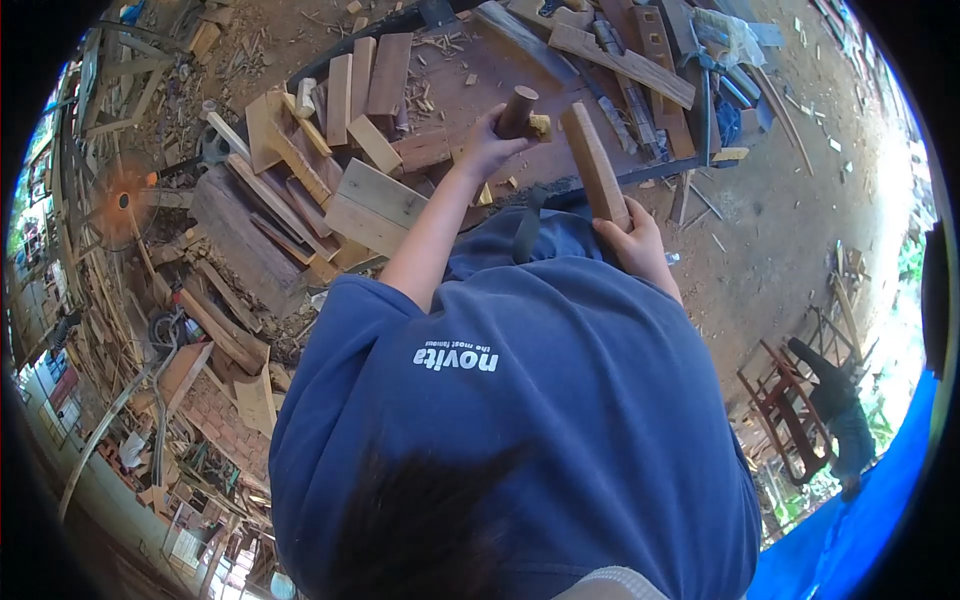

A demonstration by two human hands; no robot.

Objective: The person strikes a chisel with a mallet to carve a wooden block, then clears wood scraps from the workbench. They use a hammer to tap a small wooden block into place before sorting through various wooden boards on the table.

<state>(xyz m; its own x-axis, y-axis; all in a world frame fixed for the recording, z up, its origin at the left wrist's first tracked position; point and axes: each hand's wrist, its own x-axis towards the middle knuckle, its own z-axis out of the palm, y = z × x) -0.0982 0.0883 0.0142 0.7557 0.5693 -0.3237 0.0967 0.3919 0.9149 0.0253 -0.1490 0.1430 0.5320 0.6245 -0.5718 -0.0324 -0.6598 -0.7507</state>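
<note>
My left hand (pixel 487 145) is closed round a short, dark brown, round piece of wood (pixel 517 112) with a flat end facing up. A rough yellowish lump (pixel 540 125) shows right beside it; whether the two are joined I cannot tell. To its right, my right hand (pixel 632 240) grips the near end of a long brown wooden block (pixel 593 165), thumb on top. The block slants away from me, its far end close to the round piece. Both hands are in front of my body, over the near edge of a brown work surface (pixel 480 85).
Boards and offcuts (pixel 375 205) are heaped on the left. More planks (pixel 625 65) lie at the far right of the work surface, near a crumpled plastic bag (pixel 735 40). An orange-centred fan (pixel 123 200) stands far left. A reddish frame (pixel 790 410) is at the right.
</note>
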